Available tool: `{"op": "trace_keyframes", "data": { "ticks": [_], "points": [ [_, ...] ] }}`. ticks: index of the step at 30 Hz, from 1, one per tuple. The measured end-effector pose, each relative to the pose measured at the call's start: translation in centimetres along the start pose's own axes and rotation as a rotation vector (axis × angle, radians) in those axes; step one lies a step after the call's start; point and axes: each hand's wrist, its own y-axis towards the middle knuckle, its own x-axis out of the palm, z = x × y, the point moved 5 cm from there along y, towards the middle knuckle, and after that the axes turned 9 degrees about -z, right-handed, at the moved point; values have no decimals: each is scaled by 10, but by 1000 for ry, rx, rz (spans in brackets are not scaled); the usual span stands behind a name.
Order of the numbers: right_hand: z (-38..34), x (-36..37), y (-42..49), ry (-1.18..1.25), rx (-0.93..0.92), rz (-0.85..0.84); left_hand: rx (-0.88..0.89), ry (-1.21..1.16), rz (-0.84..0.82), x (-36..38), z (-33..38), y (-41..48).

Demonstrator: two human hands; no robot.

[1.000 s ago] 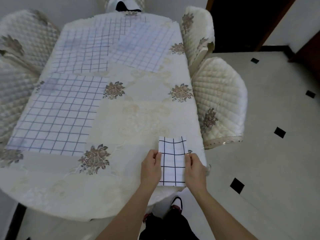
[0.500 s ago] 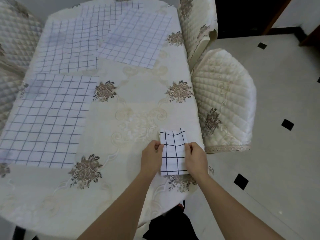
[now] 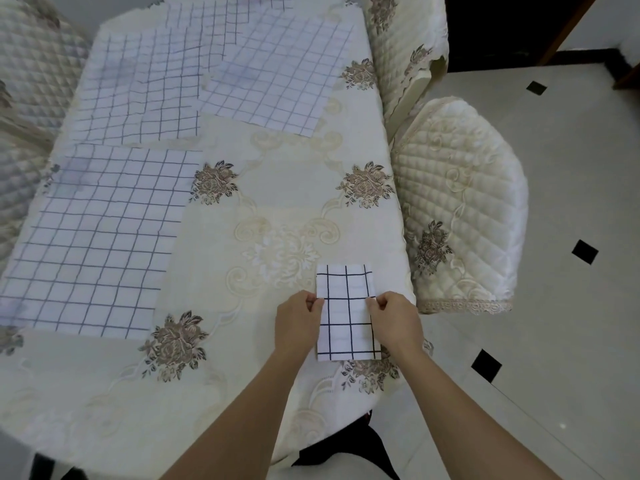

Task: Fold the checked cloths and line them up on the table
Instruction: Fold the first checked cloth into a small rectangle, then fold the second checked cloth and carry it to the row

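Cloth (image 3: 346,317), checked, folded rectangular, left hand (image 3: 298,323) and right hand (image 3: 394,323) pinching its edges

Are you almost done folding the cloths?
Not yet. One folded cloth is done; the left hand and right hand pinch its sides near the edge of the table. At least three flat cloths further back are unfolded, and no row exists yet.

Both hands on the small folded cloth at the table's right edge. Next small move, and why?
Probably lay it flat and let go. The folded cloth already looks compact, the left hand and right hand pinch its side edges, and the large checked cloth at left lies unfolded on the table.
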Motion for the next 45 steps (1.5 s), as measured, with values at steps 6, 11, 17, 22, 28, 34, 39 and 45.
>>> {"op": "trace_keyframes", "data": {
  "ticks": [6, 11, 17, 22, 28, 34, 39, 45],
  "points": [
    [7, -2, -7, 6, 7, 33, 19, 31, 27, -2, -3, -7],
    [9, -3, -7, 10, 1, 59, 41, 204, 45, -2, -3, -8],
    [14, -5, -9, 62, -16, 88, 57, 400, 66, -5, -7, -12],
    [7, -17, -17, 29, -64, 129, 71, 402, 109, -20, -5, -23],
    [-36, -44, -32, -130, -307, 120, 328, 468, 274, -48, 18, -34],
    [-106, -88, -61, -388, -544, 202, 480, 578, 409, -98, 62, -56],
    [-164, -121, -94, -484, -752, 353, 575, 653, 542, -148, 90, -81],
    [-207, -121, -135, -554, -934, 509, 581, 664, 642, -193, 105, -110]
  ]
}}
